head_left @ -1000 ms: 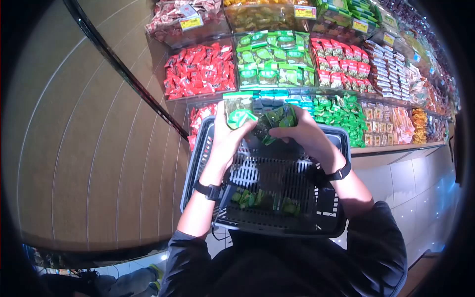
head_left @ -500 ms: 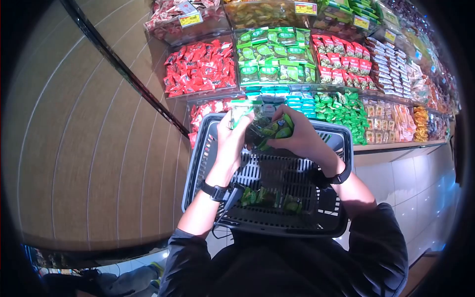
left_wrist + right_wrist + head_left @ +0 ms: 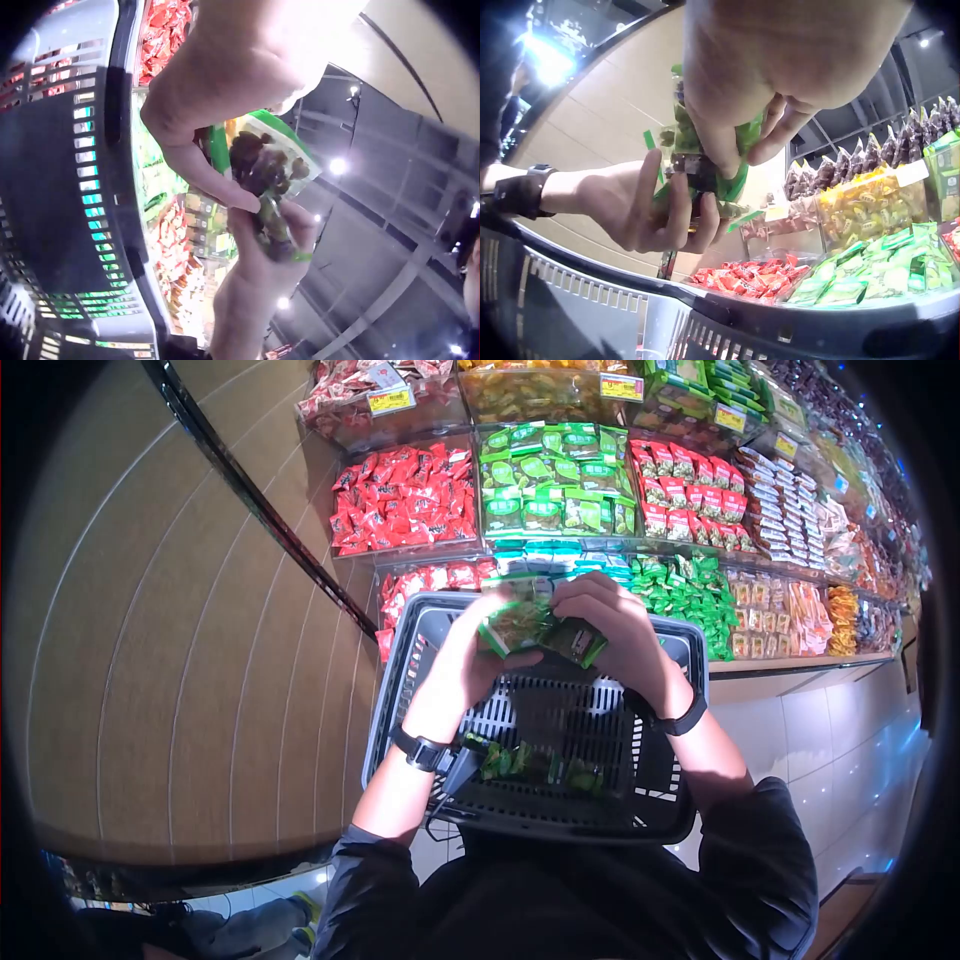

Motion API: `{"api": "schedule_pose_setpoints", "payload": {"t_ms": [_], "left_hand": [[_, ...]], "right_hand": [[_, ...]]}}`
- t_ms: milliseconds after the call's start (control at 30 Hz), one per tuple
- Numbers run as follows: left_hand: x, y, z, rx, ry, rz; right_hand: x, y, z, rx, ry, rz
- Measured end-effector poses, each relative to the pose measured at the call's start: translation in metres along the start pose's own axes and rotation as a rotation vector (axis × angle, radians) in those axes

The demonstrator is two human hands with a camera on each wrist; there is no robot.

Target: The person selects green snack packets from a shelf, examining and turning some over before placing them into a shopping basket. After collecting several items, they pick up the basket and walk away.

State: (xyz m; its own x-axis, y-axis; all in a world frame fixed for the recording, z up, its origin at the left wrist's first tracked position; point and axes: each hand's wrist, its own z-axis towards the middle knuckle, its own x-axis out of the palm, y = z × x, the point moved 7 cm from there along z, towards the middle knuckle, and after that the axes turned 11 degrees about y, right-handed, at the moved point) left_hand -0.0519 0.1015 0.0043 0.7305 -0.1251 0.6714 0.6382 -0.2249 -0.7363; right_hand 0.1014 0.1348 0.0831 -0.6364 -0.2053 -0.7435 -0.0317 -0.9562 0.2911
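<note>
Over a black shopping basket point(image 3: 560, 828), my left hand point(image 3: 470, 650) grips a clear and green snack packet point(image 3: 516, 622), thumb across its lower edge. Dark dried pieces show through the clear side of this packet point(image 3: 262, 161) in the left wrist view. My right hand point(image 3: 622, 628) pinches another green packet point(image 3: 575, 642) right beside it, its fingers bent over the top. In the right wrist view the packets overlap between the left hand point(image 3: 641, 214) and the right hand point(image 3: 772, 67). Several green packets point(image 3: 505, 760) lie on the basket's floor near my body.
Ahead, a stepped display holds red packets point(image 3: 405, 500), green packets point(image 3: 555, 475), red-and-white packets point(image 3: 690, 485) and small green packets point(image 3: 685, 595) in clear bins. A brown panelled surface point(image 3: 190, 660) with a dark edge runs along the left. Tiled floor point(image 3: 780, 730) shows at right.
The left hand's packet has turned from upright to tilted toward the right hand. My right hand has rolled over, its fingers now on top, and its packet has turned with it.
</note>
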Motion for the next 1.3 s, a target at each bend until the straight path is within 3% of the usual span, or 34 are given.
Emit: {"api": "schedule_pose_setpoints", "payload": {"t_ms": [100,167,233,300,367,400,433,500,567,800,1033,1067,1100,1167,1233,1300], "left_hand": [[-0.009,0.009,0.002,0.099,0.081,0.013],[-0.011,-0.006,0.009,0.284,0.087,0.129],[-0.009,-0.008,0.005,0.302,0.026,0.109],[-0.007,-0.018,0.001,0.441,-0.015,0.119],[-0.003,-0.021,-0.003,0.482,-0.008,0.133],[0.001,-0.022,-0.006,0.462,-0.017,0.116],[0.002,-0.022,-0.008,0.438,-0.025,0.098],[0.003,-0.021,-0.008,0.436,-0.041,0.140],[0.002,-0.017,-0.007,0.427,-0.054,0.187],[0.006,-0.007,-0.005,0.351,-0.087,0.168],[-0.012,-0.001,0.002,0.387,-0.107,0.194],[0.001,-0.012,-0.011,0.548,-0.097,0.691],[-0.012,-0.003,0.001,0.380,-0.097,0.195],[-0.010,-0.003,-0.004,0.332,-0.108,0.156],[-0.008,-0.004,-0.003,0.358,-0.139,0.228],[-0.007,-0.006,-0.003,0.384,-0.175,0.300]], "right_hand": [[0.003,-0.005,-0.001,0.083,0.019,-0.065],[0.005,-0.008,0.001,0.082,0.027,-0.044],[0.006,-0.015,-0.002,0.214,-0.036,0.062],[0.007,-0.019,-0.007,0.214,-0.073,0.083],[0.010,-0.037,-0.019,0.430,-0.144,0.246],[0.005,-0.031,-0.017,0.276,-0.201,0.136],[0.002,-0.035,-0.017,0.284,-0.205,0.129],[-0.006,-0.013,-0.014,0.012,-0.265,-0.032],[-0.014,-0.001,-0.011,0.029,-0.261,-0.131],[0.004,-0.023,-0.011,0.097,-0.258,0.194],[0.007,-0.014,-0.008,0.052,-0.148,0.073],[0.014,-0.020,-0.010,0.069,-0.095,0.164],[0.019,-0.024,-0.009,0.087,-0.042,0.254],[0.014,-0.018,-0.010,0.060,-0.100,0.178],[0.019,-0.043,-0.019,0.526,-0.181,0.611],[0.015,-0.046,-0.021,0.561,-0.144,0.568]]}}
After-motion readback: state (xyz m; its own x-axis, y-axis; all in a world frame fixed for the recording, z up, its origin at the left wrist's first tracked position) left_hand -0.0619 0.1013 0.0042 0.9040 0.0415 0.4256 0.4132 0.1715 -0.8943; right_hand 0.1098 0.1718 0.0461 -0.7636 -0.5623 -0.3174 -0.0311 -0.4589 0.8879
